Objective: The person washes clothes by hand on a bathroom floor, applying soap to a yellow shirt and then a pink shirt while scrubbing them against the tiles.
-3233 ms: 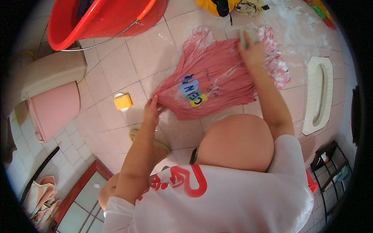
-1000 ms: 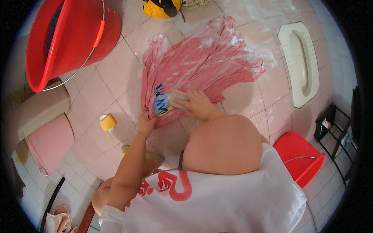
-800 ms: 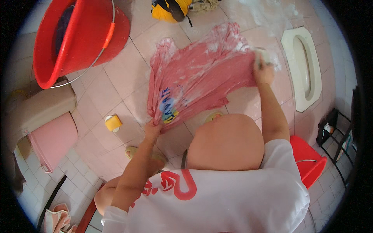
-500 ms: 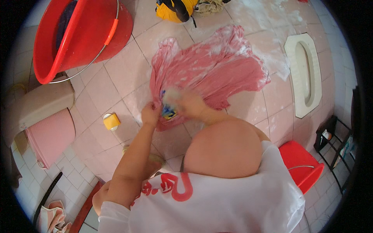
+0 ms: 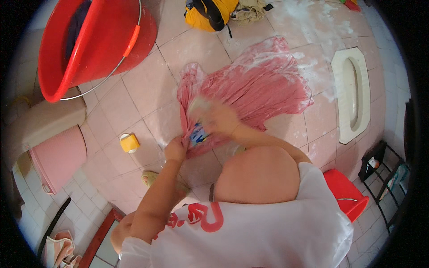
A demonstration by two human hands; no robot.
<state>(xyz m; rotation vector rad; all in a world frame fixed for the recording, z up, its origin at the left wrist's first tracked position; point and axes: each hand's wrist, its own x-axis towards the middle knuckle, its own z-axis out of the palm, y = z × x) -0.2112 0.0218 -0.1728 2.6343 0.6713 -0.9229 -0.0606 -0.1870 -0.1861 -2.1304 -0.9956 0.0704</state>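
A wet pink garment (image 5: 250,85) lies spread and wrinkled on the tiles before me, with suds along its far and right edges. My left hand (image 5: 177,148) is closed on the garment's near left edge, pinching the cloth. A blue and yellow print (image 5: 198,134) shows on the cloth just right of that hand. Over the left part of the garment is my right hand (image 5: 221,117), smeared by motion. It is closed round a pale, blurred object (image 5: 199,107) that looks like a scrubbing brush, pressed at or close above the cloth.
A yellow soap bar (image 5: 129,143) sits on a white holder at left. A large red bucket (image 5: 111,40) stands far left, a smaller red bucket (image 5: 342,192) at my right. Beyond lie yellow clothing (image 5: 205,15) and foam (image 5: 308,27). A squat toilet (image 5: 351,96) is at right.
My left hand has drawn the garment's edge slightly nearer to me, and more of the print shows. The right hand has shifted slightly away over the cloth. The whole view has tilted a little.
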